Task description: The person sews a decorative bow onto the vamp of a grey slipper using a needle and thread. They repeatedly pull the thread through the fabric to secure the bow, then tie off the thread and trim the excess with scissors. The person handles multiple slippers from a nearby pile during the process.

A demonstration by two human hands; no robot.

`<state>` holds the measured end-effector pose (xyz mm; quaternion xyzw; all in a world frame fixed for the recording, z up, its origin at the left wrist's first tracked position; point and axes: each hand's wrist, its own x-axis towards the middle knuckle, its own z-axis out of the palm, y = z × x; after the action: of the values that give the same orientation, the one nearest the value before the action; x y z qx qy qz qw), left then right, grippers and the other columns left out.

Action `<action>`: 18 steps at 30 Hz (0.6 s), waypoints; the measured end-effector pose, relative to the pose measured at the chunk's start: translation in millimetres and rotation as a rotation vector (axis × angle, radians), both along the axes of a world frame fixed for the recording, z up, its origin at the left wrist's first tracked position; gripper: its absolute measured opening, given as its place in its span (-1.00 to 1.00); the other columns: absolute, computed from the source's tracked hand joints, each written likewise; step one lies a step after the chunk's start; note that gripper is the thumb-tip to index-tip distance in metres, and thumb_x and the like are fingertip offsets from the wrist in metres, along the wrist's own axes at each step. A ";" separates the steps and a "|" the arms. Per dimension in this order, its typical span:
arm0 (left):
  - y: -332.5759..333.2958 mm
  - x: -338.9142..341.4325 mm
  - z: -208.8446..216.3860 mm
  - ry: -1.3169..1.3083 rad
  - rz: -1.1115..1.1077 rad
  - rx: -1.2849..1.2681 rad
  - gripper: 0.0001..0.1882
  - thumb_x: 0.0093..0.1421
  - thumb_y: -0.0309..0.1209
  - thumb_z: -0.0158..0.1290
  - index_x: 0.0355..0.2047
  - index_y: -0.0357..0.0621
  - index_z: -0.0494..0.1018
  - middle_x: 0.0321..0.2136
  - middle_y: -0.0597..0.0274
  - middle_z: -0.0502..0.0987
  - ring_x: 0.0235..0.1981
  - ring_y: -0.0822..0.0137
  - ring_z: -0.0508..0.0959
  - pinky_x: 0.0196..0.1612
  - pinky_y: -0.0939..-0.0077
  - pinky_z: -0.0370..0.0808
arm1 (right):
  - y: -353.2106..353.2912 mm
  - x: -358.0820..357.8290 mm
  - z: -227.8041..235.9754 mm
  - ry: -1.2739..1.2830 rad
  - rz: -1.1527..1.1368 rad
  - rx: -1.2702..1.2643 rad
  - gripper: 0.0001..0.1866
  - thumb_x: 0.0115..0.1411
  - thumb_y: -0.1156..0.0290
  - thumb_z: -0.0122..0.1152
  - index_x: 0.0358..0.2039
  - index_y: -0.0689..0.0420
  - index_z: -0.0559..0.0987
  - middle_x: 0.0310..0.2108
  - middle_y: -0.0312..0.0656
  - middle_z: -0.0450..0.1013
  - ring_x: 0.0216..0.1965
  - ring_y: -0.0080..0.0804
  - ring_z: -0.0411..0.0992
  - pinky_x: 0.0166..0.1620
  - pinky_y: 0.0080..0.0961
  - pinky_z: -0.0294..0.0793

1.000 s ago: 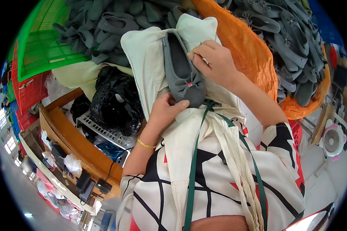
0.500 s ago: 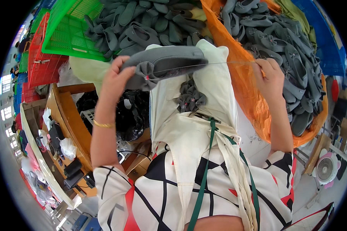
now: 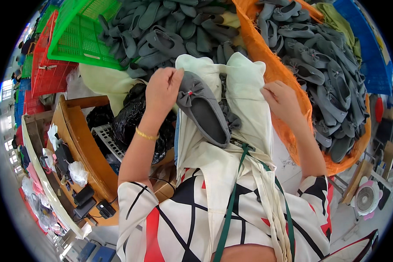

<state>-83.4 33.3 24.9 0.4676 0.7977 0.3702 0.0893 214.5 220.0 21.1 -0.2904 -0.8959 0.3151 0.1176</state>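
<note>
My left hand (image 3: 162, 91) grips a grey flat shoe (image 3: 194, 82) by its toe, fingers closed on the edge. The shoe hangs over my lap, heel toward me, its opening facing up. A grey bow (image 3: 185, 97) with a small red centre sits on the toe. To the right, apart from the shoe, my right hand (image 3: 280, 99) is closed in a pinch; whatever lies between its fingertips is too small to make out. Partly behind the shoe, loose grey bows (image 3: 234, 122) rest on the cream apron (image 3: 249, 98) over my lap.
Ahead lies a heap of grey shoes (image 3: 161, 41) beside a green crate (image 3: 81, 43). An orange sack (image 3: 292, 131) full of shoes with bows stands at my right. On the left are a wooden drawer (image 3: 85, 144) and a black plastic bag (image 3: 135, 109). A small fan (image 3: 366, 195) stands lower right.
The shoe has swung from lying crosswise to pointing its heel down toward me. My right hand has come lower and closer; the thread stretched from the shoe to it no longer shows.
</note>
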 end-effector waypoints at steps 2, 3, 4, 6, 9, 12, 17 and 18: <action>-16.4 13.8 6.2 -0.227 0.029 -0.099 -0.70 0.19 -0.21 0.22 -0.37 -0.23 0.50 -0.52 0.18 0.50 -0.47 0.25 0.49 -0.34 0.42 0.44 | -11.5 -33.4 5.2 0.091 -0.010 -0.184 -0.81 0.18 0.35 0.29 -0.26 0.17 0.61 -0.33 -0.12 0.50 -0.30 -0.19 0.51 -0.23 -0.32 0.51; -21.5 19.1 7.5 -0.342 0.042 -0.146 -0.71 0.17 -0.22 0.24 -0.36 -0.23 0.50 -0.52 0.19 0.49 -0.50 0.29 0.48 -0.36 0.44 0.44 | -16.8 -50.6 4.5 0.149 0.032 -0.225 -0.80 0.18 0.37 0.29 -0.21 0.17 0.61 -0.30 -0.11 0.50 -0.27 -0.20 0.51 -0.21 -0.32 0.51; -25.9 24.5 8.6 -0.338 0.040 -0.171 -0.72 0.15 -0.25 0.25 -0.34 -0.22 0.50 -0.52 0.21 0.47 -0.52 0.34 0.45 -0.39 0.46 0.43 | -23.3 -68.2 4.1 0.206 0.079 -0.271 -0.78 0.18 0.39 0.29 -0.17 0.17 0.60 -0.26 -0.10 0.50 -0.24 -0.21 0.51 -0.19 -0.33 0.51; -30.5 31.8 4.7 -0.431 0.042 -0.204 -0.77 0.13 -0.35 0.25 -0.30 -0.21 0.50 -0.50 0.19 0.47 -0.53 0.35 0.44 -0.40 0.46 0.43 | -39.0 -104.2 7.9 0.288 0.170 -0.268 -0.71 0.14 0.39 0.33 -0.12 0.16 0.58 -0.23 -0.08 0.47 -0.20 -0.14 0.48 -0.17 -0.30 0.50; -30.3 39.5 -2.2 -0.386 0.031 -0.048 -0.83 0.11 -0.43 0.23 -0.32 -0.20 0.49 -0.50 0.14 0.46 -0.51 0.25 0.46 -0.40 0.43 0.43 | -52.8 -138.8 -8.1 0.363 0.308 -0.152 -0.71 0.10 0.39 0.35 -0.16 0.17 0.57 -0.25 -0.08 0.45 -0.19 -0.07 0.45 -0.17 -0.28 0.48; -37.1 41.9 -18.9 -0.051 -0.039 0.065 -0.82 0.07 -0.48 0.23 -0.32 -0.13 0.49 -0.48 0.15 0.49 -0.44 0.10 0.50 -0.36 0.32 0.46 | -53.6 -141.3 -19.8 0.281 0.404 -0.177 -0.74 0.09 0.42 0.36 -0.19 0.14 0.57 -0.35 -0.12 0.40 -0.27 -0.11 0.41 -0.22 -0.28 0.43; -39.2 49.9 -35.7 0.038 0.015 0.162 -0.75 0.04 -0.48 0.28 -0.26 -0.12 0.50 -0.43 0.18 0.53 -0.44 0.13 0.53 -0.38 0.31 0.48 | -59.1 -134.6 -27.9 0.308 0.395 -0.090 -0.75 0.08 0.45 0.38 -0.20 0.13 0.59 -0.39 -0.16 0.40 -0.33 -0.15 0.40 -0.26 -0.31 0.41; -39.1 52.4 -36.9 0.025 0.026 0.157 -0.75 0.04 -0.48 0.28 -0.26 -0.13 0.50 -0.43 0.18 0.54 -0.44 0.13 0.54 -0.39 0.32 0.48 | -59.4 -133.3 -30.6 0.307 0.393 -0.075 -0.75 0.08 0.45 0.38 -0.20 0.13 0.59 -0.40 -0.17 0.40 -0.34 -0.15 0.40 -0.27 -0.31 0.41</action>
<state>-31.0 -5.8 -12.0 0.4674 0.7733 0.4269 0.0373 81.3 160.6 -9.5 -0.0635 -0.8943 0.4054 0.1781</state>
